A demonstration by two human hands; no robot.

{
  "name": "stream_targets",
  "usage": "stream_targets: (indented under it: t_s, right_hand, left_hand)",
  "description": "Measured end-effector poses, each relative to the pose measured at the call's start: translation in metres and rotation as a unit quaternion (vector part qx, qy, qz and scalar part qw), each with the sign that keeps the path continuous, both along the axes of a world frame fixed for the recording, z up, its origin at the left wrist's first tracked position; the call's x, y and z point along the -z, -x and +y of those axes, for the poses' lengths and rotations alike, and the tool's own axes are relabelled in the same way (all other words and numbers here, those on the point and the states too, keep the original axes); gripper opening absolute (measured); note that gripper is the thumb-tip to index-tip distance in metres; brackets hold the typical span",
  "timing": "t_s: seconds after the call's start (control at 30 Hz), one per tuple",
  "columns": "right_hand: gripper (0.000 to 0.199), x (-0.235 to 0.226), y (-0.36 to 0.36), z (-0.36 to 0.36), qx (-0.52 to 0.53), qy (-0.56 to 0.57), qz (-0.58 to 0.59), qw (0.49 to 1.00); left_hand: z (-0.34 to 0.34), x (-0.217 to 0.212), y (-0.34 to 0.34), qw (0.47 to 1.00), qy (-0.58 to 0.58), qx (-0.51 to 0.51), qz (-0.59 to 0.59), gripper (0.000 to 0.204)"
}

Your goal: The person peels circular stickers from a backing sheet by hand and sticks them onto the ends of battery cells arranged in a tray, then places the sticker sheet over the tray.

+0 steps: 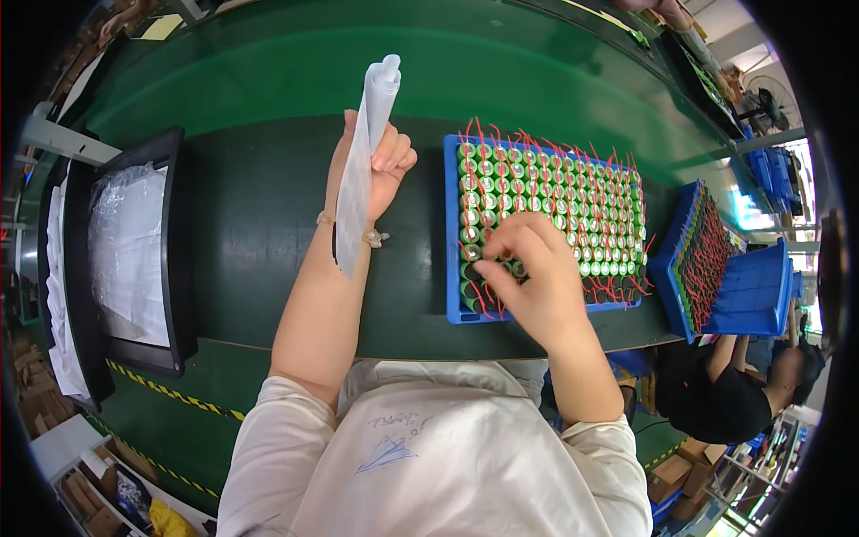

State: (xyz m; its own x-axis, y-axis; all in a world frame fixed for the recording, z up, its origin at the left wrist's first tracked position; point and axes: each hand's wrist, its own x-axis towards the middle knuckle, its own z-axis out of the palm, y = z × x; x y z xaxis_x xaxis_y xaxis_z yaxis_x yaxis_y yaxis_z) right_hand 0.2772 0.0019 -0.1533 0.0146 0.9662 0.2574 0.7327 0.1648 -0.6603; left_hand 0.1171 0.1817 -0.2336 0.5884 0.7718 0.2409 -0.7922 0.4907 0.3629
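My left hand [385, 181] is raised over the table and closed around a rolled, translucent whitish sheet [378, 103]. The roll points away from me, and a loose strip of it hangs down over my wrist. To the right, my right hand [544, 282] reaches over a blue tray [453, 206] packed with upright green cylindrical battery cells [544, 183]. Thumb and forefinger come together in a pinch just above the cells at the tray's left side; anything between them is too small to name. Thin red wires [617, 291] stick up between the rows. My hand hides some of the near-left cells.
On the left stands a black tray [182, 268] with white sheets under clear plastic [130, 251]. Another blue tray of cells with red wires [711, 259] is at the right, next to a blue bin [752, 291]. A person in black [716, 394] is beyond the table's right end.
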Motion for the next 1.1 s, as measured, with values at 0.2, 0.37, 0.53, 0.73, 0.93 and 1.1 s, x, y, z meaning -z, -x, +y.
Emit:
stream_targets:
  t_s: [0.2,0.37,0.53,0.73,0.93,1.1]
  right_hand:
    - [0.014,-0.003,-0.016,-0.010,0.013,0.025,0.012,1.000]
    - [0.012,-0.001,-0.018,-0.009,-0.015,0.045,0.000,0.999]
    - [0.015,0.001,-0.012,-0.010,0.028,0.034,-0.026,0.999]
    - [0.016,0.005,-0.010,-0.011,0.038,-0.004,-0.050,0.998]
    - [0.027,-0.004,-0.003,-0.010,0.049,-0.014,-0.091,0.995]
    - [0.022,-0.013,-0.005,-0.008,0.119,0.016,0.046,0.992]
  left_hand:
    - [-0.001,0.000,-0.001,1.000,0.000,0.010,-0.012,0.032]
    - [-0.003,0.006,-0.001,0.999,0.015,0.023,-0.047,0.032]
    - [-0.005,0.002,0.000,0.997,0.041,-0.047,0.051,0.032]
    - [-0.006,0.001,0.002,1.000,0.004,-0.008,0.012,0.031]
    - [-0.015,-0.019,0.005,0.971,-0.134,0.194,0.040,0.031]
    - [-0.025,-0.030,0.010,0.938,-0.188,0.224,0.186,0.032]
